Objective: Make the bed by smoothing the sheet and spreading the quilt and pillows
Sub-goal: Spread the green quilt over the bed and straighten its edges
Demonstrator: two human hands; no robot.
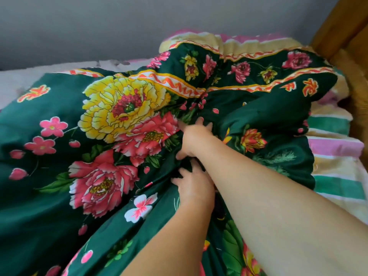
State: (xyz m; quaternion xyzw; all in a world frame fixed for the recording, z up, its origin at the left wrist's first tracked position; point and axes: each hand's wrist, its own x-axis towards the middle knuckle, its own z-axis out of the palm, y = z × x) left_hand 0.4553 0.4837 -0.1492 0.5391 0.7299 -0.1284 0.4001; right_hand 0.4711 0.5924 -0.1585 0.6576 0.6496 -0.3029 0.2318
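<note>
Head view: both hands gripping bunched quilt.

No readable text, label or brand shows; the orange marks on the quilt look merely ornamental.

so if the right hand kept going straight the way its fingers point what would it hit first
Probably more of the same quilt: the right hand already grips its green floral fabric, fingers pointing up the bed into a raised fold with the orange-and-white border. Beyond that lie the striped sheet and grey wall; depth is unclear.
</note>
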